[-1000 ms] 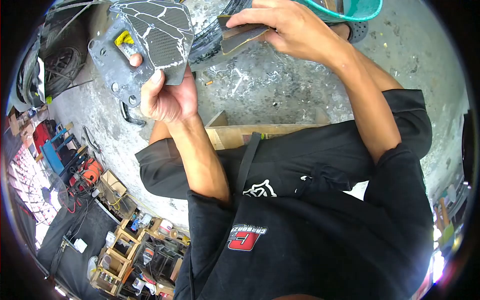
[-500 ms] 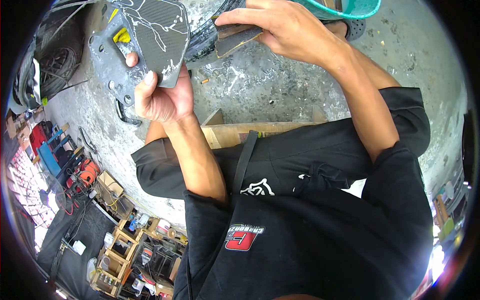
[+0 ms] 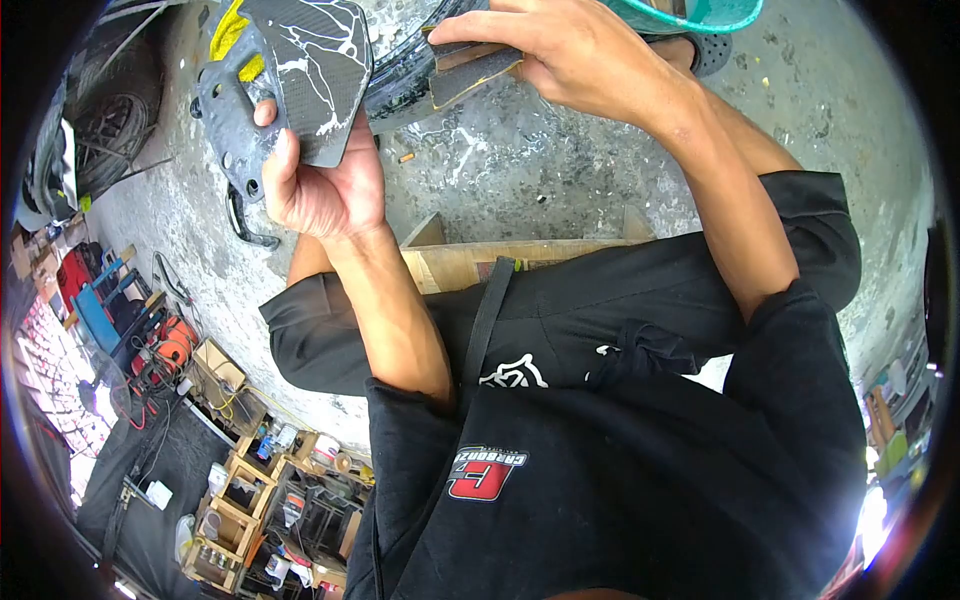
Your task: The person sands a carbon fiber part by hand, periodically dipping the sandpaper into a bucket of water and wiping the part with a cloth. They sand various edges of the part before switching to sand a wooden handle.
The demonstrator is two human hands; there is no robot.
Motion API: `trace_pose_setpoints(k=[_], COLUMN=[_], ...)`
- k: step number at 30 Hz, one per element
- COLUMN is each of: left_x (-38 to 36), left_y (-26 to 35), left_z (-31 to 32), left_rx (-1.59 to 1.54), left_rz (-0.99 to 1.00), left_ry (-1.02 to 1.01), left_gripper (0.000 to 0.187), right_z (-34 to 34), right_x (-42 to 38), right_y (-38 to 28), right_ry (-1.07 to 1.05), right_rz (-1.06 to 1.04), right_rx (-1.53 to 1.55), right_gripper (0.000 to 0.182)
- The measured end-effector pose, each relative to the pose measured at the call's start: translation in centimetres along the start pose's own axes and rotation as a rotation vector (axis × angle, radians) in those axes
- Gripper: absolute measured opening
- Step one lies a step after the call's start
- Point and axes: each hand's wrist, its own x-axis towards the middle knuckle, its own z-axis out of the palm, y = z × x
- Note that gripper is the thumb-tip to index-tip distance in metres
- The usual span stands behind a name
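Observation:
My left hand (image 3: 325,190) grips a dark carbon-fibre panel (image 3: 315,85) by its lower end, thumb on the near side and a fingertip showing by an opening. White milky streaks run over its glossy woven face. Beside that face is a grey flange (image 3: 222,125) with round holes. Something yellow (image 3: 228,30) shows behind the panel and through a slot. My right hand (image 3: 570,60) is closed around a sanding block (image 3: 475,70), wood with dark sheet wrapped about it, held apart from the panel to its right.
A teal basin (image 3: 715,15) stands at the top right near a foot in a dark clog (image 3: 712,55). A black tyre-like ring (image 3: 410,90) lies behind my hands. Below them is a low wooden stool (image 3: 440,270). Wooden shelving (image 3: 235,515) with tools stands at lower left.
My left hand has tilted the panel and shifted it slightly, so more yellow shows at its upper left. White streaks on the face have changed shape. My right hand has barely moved.

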Motion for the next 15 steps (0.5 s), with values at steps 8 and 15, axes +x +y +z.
trace_pose_setpoints(k=[8, 15], left_x=[-0.4, -1.1], left_y=[0.0, -0.4], left_z=[-0.1, 0.3], left_rx=[0.113, 0.242], left_rz=[-0.059, -0.151], left_ry=[0.072, 0.037], left_gripper=[0.024, 0.022], right_z=[-0.9, 1.8], right_x=[0.4, -0.8], right_y=[-1.8, -2.7], right_ry=[-0.092, -0.15], right_rz=[-0.002, 0.082], right_rx=[0.066, -0.093], right_gripper=[0.068, 0.088])
